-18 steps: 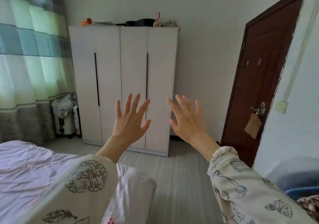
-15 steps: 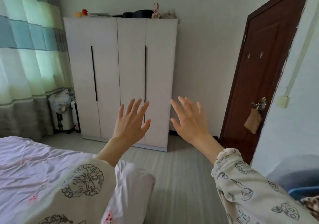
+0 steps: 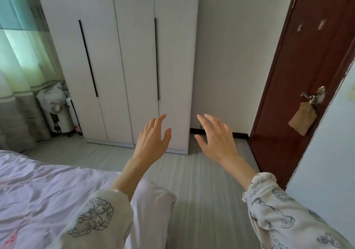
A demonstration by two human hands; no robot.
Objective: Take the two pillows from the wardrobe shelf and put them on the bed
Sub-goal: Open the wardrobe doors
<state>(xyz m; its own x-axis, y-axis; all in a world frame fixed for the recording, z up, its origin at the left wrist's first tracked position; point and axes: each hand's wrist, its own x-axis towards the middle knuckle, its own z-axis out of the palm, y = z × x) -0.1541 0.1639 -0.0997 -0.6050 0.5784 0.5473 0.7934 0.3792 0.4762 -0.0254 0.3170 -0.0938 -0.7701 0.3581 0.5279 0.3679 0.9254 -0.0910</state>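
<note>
The task was judged to be at its very start. The wardrobe [image 3: 123, 56] was seen standing against the far wall, across the grey floor [image 3: 201, 191], with all three doors closed; nothing had yet been opened, taken out or laid down. The two pillows were nowhere in view, and were presumably hidden on a shelf behind those doors, so which way they pointed and how their long axes lay could not be told. Everything was left to be done: the floor to be crossed, a door to be opened, both pillows to be lifted out and carried back.

The wardrobe itself was set upright, its long axis vertical, its front turned toward the room. Two dark handle strips [image 3: 156, 58] ran vertically down the doors.

The bed [image 3: 38, 191] was seen at the lower left, close to the person, its pink cover wrinkled and no pillow lying on the part shown. A brown door [image 3: 307, 76] was shut on the right, with a small pouch hung from its handle.

The left hand [image 3: 153, 139] and the right hand [image 3: 217, 139] were held out in front, apart from each other, backs toward the camera. Their fingers were straight and loosely spread, nothing was held in either, and neither was touching the wardrobe, which was well apart from them.
</note>
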